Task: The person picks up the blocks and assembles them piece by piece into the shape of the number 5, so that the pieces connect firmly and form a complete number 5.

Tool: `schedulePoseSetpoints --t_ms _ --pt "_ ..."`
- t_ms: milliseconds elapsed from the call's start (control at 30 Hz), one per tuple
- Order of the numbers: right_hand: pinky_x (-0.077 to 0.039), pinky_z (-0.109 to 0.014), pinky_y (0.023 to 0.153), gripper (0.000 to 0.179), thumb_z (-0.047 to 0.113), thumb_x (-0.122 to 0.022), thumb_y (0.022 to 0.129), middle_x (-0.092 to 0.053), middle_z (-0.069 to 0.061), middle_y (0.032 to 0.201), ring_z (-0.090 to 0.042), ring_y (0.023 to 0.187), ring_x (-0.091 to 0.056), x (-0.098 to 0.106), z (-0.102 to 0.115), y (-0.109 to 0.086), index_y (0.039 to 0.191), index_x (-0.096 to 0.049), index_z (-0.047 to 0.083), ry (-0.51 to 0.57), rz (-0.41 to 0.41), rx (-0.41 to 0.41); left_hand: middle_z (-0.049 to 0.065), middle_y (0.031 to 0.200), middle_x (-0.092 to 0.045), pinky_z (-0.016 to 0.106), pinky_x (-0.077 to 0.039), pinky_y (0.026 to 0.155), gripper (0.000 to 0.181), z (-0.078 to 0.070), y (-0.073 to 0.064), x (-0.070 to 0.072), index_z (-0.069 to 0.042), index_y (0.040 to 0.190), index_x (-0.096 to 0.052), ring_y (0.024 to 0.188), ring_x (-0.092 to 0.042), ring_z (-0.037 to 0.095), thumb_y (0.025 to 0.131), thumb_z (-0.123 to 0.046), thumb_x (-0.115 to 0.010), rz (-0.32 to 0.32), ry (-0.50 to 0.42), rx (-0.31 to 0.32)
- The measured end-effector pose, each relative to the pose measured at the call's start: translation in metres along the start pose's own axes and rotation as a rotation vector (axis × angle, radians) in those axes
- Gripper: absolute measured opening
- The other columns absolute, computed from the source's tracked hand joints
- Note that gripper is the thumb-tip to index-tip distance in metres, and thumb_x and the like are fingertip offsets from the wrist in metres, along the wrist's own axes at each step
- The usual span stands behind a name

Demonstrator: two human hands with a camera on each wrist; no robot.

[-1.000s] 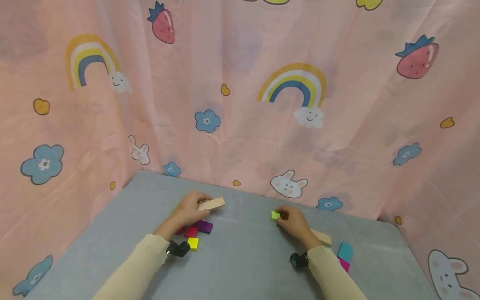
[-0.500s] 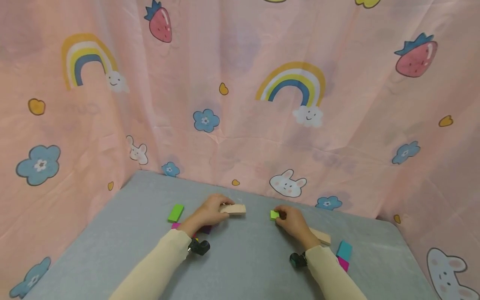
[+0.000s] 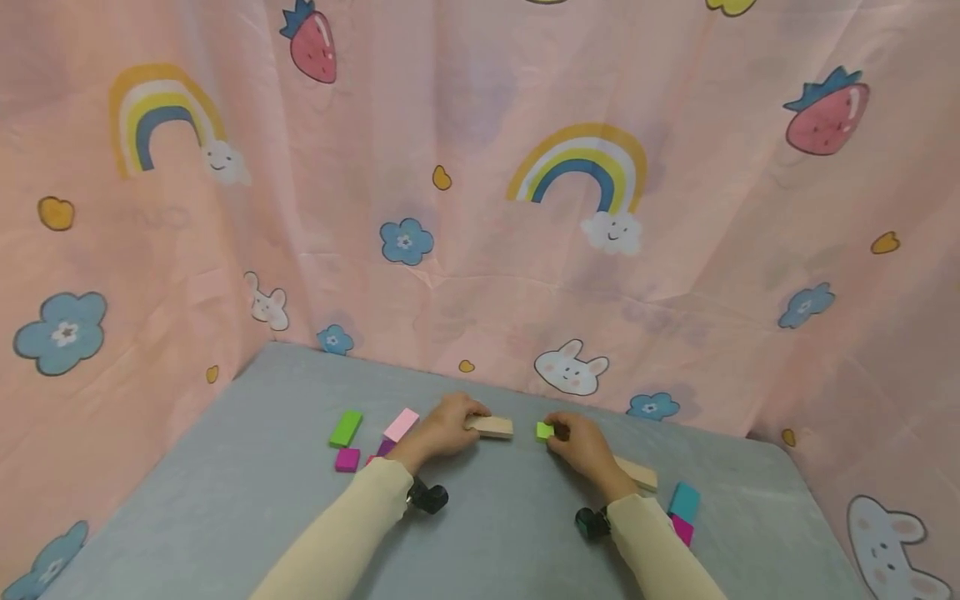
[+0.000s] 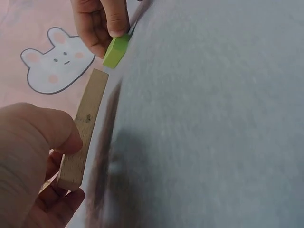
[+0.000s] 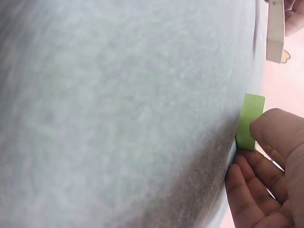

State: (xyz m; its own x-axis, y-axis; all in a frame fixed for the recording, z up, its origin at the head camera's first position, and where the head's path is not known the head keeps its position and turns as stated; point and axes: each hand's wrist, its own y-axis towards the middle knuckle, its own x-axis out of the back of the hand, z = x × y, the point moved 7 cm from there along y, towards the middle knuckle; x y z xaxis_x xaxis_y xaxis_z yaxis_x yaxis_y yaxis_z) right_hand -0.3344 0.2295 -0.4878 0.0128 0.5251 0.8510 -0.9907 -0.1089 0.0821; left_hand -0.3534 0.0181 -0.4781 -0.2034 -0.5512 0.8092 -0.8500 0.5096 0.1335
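Observation:
My left hand (image 3: 447, 425) holds a plain wooden block (image 3: 492, 427) by one end, its free end pointing at my right hand. In the left wrist view the thumb presses on the long face of this wooden block (image 4: 86, 126), with fingers curled under it. Across a short gap, my right hand (image 3: 585, 447) pinches a small lime-green block (image 3: 543, 432) between thumb and fingers. The right wrist view has the green block (image 5: 250, 121) close over the grey cloth, the tip of the wooden block (image 5: 275, 42) standing apart from it.
Left of my left arm lie a green block (image 3: 346, 428), a pink block (image 3: 401, 424), a magenta block (image 3: 347, 460) and a partly hidden purple block (image 3: 386, 448). Beside my right wrist are another wooden block (image 3: 637, 473) and a teal block (image 3: 683, 502). A pink curtain (image 3: 480, 300) borders the table.
My left hand has carried the wooden block rightward, closer to the green one. Green, pink and magenta blocks behind it have come into view. My right hand stays nearly still.

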Motion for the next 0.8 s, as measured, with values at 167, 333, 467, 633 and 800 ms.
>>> schedulePoseSetpoints --t_ms 167,333,467,633,800 --pt "-0.052 -0.044 0.089 0.028 0.006 -0.067 0.084 -0.068 -0.01 0.111 -0.024 0.099 -0.064 -0.001 0.0 0.0 0.112 -0.067 0.006 0.016 0.003 -0.011 0.008 0.113 -0.065 0.038 -0.044 0.092 0.036 -0.002 0.008 -0.008 -0.013 0.114 -0.07 0.107 -0.056 0.024 0.08 -0.005 -0.062 -0.015 -0.003 -0.001" --pt "-0.052 -0.044 0.089 0.028 0.006 -0.067 0.083 -0.068 -0.011 0.111 -0.025 0.099 -0.064 -0.001 0.0 0.0 0.112 -0.067 0.006 0.013 0.0 -0.023 0.008 0.113 -0.065 0.037 -0.044 0.092 0.038 -0.005 0.015 -0.018 -0.013 0.113 -0.071 0.108 -0.056 0.023 0.077 -0.003 -0.061 -0.025 0.005 0.001" --pt "-0.052 -0.044 0.089 0.027 0.005 -0.067 0.083 -0.068 -0.012 0.11 -0.026 0.099 -0.065 0.0 0.0 0.0 0.11 -0.067 0.005 0.024 0.0 -0.012 0.008 0.11 -0.064 0.035 -0.043 0.088 0.039 -0.01 0.017 -0.023 -0.012 0.113 -0.071 0.105 -0.053 0.022 0.077 -0.001 -0.061 -0.013 -0.027 0.029" --pt "-0.052 -0.044 0.089 0.026 0.005 -0.068 0.082 -0.068 -0.012 0.11 -0.026 0.099 -0.065 0.0 -0.001 0.0 0.108 -0.067 0.005 0.046 0.009 -0.002 0.007 0.109 -0.061 0.033 -0.042 0.085 0.038 -0.011 0.018 -0.027 -0.013 0.114 -0.07 0.101 -0.049 0.02 0.079 -0.001 -0.06 0.0 -0.042 0.08" --pt "-0.052 -0.045 0.088 0.025 0.004 -0.068 0.082 -0.068 -0.011 0.107 -0.024 0.096 -0.064 0.001 0.0 -0.001 0.107 -0.067 0.005 0.051 0.012 0.006 0.009 0.11 -0.06 0.035 -0.043 0.086 0.04 -0.012 0.018 -0.027 -0.013 0.115 -0.069 0.101 -0.048 0.021 0.079 0.0 -0.06 -0.011 -0.061 0.101"
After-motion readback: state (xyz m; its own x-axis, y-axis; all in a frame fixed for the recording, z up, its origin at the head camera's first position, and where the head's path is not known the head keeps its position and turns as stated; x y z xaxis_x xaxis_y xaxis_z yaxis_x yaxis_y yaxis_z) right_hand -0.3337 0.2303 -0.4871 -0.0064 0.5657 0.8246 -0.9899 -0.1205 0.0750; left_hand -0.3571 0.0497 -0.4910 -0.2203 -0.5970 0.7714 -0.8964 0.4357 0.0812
